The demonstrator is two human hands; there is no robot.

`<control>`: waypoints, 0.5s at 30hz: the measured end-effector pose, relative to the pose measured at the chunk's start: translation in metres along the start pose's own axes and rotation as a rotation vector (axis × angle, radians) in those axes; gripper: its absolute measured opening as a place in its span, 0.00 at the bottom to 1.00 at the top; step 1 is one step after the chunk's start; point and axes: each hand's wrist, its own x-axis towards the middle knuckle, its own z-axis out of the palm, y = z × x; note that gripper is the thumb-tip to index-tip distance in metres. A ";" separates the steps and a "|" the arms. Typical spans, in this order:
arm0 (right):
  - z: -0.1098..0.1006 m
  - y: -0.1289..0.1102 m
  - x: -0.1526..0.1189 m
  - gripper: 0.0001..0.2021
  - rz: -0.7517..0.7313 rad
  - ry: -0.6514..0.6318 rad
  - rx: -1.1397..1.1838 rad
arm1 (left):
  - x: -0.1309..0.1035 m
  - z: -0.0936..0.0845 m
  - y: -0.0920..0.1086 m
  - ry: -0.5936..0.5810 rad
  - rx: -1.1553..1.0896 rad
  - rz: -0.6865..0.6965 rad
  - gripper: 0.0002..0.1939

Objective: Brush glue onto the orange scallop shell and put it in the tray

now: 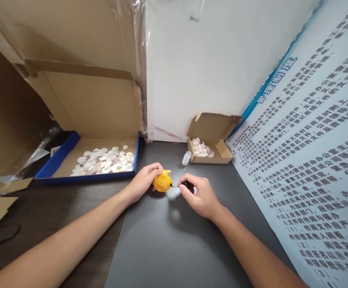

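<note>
A yellow-orange, rounded shell-like piece [162,181] with small pale marks is held at its upper left edge by my left hand [145,181], fingers closed on it. To its right, my right hand [199,194] is closed on a small black-capped applicator [187,185]. The applicator's thin stem points left, and its dark tip meets or nearly meets the yellow piece's right edge. A small translucent white bottle [186,158] stands behind my right hand, beside the small cardboard box.
A blue-edged box [54,167] holding many pale shells lies open at the left. At the back right is a small open cardboard box [212,159] with more shells. A white panel [221,60] and a printed sheet [311,160] rise behind and to the right.
</note>
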 end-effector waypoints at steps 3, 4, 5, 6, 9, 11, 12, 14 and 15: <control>0.000 0.000 0.000 0.07 -0.029 0.039 0.037 | 0.000 -0.001 -0.001 -0.003 0.001 -0.002 0.10; 0.000 0.000 0.000 0.08 -0.041 0.043 0.046 | 0.001 -0.001 -0.001 -0.004 -0.001 -0.003 0.10; 0.000 0.001 0.001 0.10 -0.047 0.038 0.049 | 0.001 -0.001 -0.001 -0.004 -0.003 -0.002 0.10; 0.000 0.001 0.001 0.10 -0.046 0.026 0.044 | 0.001 -0.001 -0.001 -0.004 -0.005 -0.002 0.10; 0.000 0.001 0.001 0.07 -0.011 -0.012 0.011 | 0.001 0.000 -0.001 -0.002 0.001 0.001 0.10; 0.000 0.000 0.001 0.07 0.002 -0.008 0.007 | 0.001 0.000 0.000 0.001 0.004 0.002 0.10; -0.001 0.000 0.001 0.07 -0.001 0.003 0.013 | 0.000 0.000 0.000 0.002 0.003 0.001 0.10; 0.000 0.001 0.001 0.08 -0.014 0.029 0.027 | 0.000 0.000 0.000 0.001 0.000 0.000 0.11; 0.000 0.001 0.002 0.09 -0.020 0.035 0.029 | 0.000 0.000 0.001 -0.001 -0.003 0.000 0.11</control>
